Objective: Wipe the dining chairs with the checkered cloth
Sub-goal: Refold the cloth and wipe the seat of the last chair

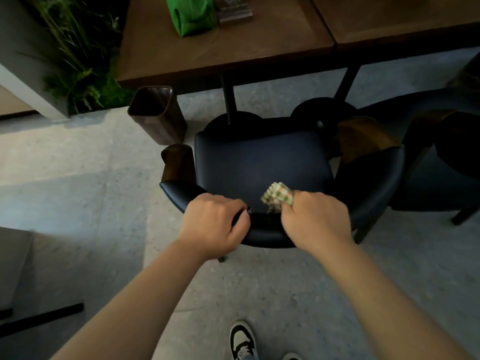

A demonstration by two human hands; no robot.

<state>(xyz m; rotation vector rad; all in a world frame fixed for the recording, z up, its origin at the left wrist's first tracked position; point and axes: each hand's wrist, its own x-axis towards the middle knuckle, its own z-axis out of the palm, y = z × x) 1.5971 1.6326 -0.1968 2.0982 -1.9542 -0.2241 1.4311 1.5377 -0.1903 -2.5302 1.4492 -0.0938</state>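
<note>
A dark blue padded dining chair [259, 162] stands in front of me, facing a wooden table. My left hand [213, 224] grips the top of its curved backrest, fingers curled over the rim. My right hand [314, 219] holds the bunched checkered cloth [278, 194], green and cream, against the inner side of the backrest just right of my left hand. Part of the cloth is hidden inside my fist.
The wooden table [259, 48] carries a green bag [191, 14]. A brown bin [158, 113] stands on the floor left of the chair. A second dark chair [428, 165] sits close on the right. Plants [83, 61] fill the far left. My shoe [242, 339] is below.
</note>
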